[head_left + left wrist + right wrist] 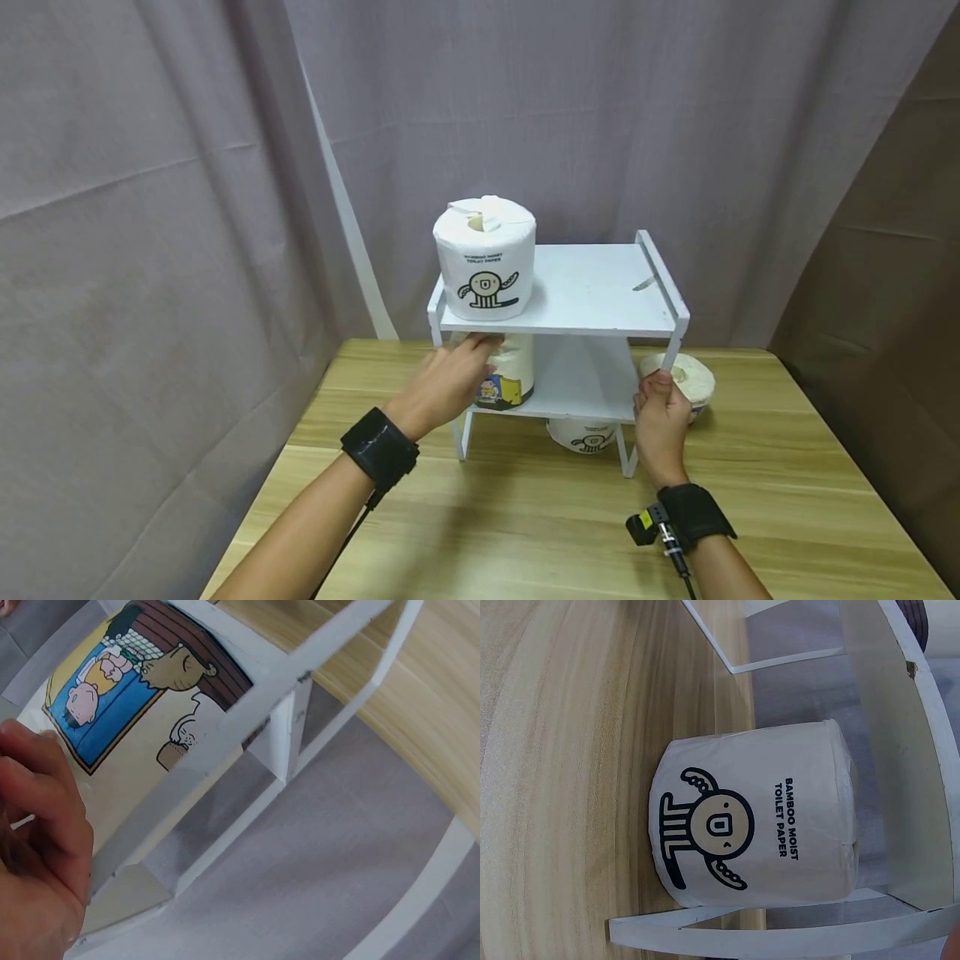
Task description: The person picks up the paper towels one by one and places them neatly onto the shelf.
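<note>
A white two-tier rack [592,287] stands on the wooden table. My left hand [450,375] holds a cartoon-printed toilet roll [510,367] near its top, on the rack's lower shelf at the left; in the left wrist view, the curled fingers [52,795] lie against this roll [120,697]. Part of the roll is hidden behind the hand. My right hand [663,421] grips the rack's right upright, thumb uppermost. In the right wrist view only a sliver of that hand [951,946] shows.
A white toilet roll [487,271] stands on the top shelf's left end. Beneath the lower shelf is another white roll [757,817], upright on the table [517,533]. A further roll [693,379] sits right of the rack, partly behind its upright. Grey curtains [585,125] hang behind.
</note>
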Available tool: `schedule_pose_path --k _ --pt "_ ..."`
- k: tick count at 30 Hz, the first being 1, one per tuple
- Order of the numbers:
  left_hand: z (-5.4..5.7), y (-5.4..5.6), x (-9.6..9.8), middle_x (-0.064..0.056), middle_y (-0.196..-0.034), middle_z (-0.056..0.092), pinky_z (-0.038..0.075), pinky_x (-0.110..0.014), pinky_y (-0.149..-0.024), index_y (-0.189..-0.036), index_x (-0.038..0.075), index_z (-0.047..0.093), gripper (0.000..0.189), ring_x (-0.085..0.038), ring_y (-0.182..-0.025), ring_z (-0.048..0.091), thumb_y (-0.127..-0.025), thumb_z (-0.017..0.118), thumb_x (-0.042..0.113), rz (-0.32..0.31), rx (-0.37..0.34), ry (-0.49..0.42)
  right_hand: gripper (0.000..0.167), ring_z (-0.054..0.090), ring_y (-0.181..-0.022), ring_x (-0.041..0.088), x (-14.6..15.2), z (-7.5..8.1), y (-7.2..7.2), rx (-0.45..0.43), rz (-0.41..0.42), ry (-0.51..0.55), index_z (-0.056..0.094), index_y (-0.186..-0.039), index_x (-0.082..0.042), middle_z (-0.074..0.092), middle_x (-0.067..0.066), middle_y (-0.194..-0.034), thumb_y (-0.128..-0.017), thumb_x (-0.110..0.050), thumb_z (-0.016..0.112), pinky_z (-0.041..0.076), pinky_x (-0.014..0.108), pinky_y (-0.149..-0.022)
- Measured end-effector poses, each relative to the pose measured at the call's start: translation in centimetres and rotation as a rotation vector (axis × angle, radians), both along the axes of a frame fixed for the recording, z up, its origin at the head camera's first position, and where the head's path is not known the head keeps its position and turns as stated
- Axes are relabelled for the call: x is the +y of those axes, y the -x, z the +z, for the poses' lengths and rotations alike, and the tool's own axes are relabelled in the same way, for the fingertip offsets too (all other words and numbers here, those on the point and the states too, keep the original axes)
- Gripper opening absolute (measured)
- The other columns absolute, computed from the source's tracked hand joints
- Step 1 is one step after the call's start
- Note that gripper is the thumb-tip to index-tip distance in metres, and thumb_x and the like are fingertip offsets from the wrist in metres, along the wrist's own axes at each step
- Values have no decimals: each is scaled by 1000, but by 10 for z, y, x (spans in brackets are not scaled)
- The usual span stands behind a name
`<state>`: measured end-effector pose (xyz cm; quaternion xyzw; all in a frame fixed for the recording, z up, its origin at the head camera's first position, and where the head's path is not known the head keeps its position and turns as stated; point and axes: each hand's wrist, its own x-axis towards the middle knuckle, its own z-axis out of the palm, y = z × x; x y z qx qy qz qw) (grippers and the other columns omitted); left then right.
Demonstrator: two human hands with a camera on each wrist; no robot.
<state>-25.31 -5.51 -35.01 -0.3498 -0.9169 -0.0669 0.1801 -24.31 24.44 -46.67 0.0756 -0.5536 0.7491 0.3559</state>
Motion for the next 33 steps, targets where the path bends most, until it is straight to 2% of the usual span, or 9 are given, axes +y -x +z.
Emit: schedule_pose_path --k 6,13,16,21,33 --pt "0 2 5 -12 -135 62 54 -34 -56 -147 9 54 42 -22 -76 66 -106 64 15 26 -13 -28 52 29 -45 3 -3 0 1 -15 -10 1 47 -77 -1 35 -8 -58 -111 -41 47 16 28 -45" --pt "0 6 11 -11 -138 63 50 -29 -53 -153 12 50 49 -18 -71 62 -106 64 15 43 -53 -35 51 30 -45 2 -2 0 1 -35 -18 8 48 -78 -3 36 -9 -58 -110 -42 47 15 28 -46" --pt "-1 6 14 -12 -142 61 50 -28 -54 -155 12 48 51 -18 -74 63 -107 63 15 47 -54 -34 50 29 -45 3 -1 -1 2 -31 -13 6 47 -77 -4 36 -8 -58 -111 -41 46 15 29 -46" --pt "-4 5 16 -14 -150 55 52 -28 -56 -158 10 45 52 -18 -78 65 -108 61 16 49 -21 -18 53 29 -45 4 0 0 1 -27 -2 -6 45 -76 0 36 -7 -57 -112 -40 45 17 27 -45" --pt "-12 3 15 -15 -153 54 55 -30 -55 -159 8 45 53 -19 -77 67 -109 60 16 38 41 -45 52 31 -46 2 0 -1 0 -29 -13 -1 46 -77 1 37 -8 -58 -112 -38 46 17 26 -46"
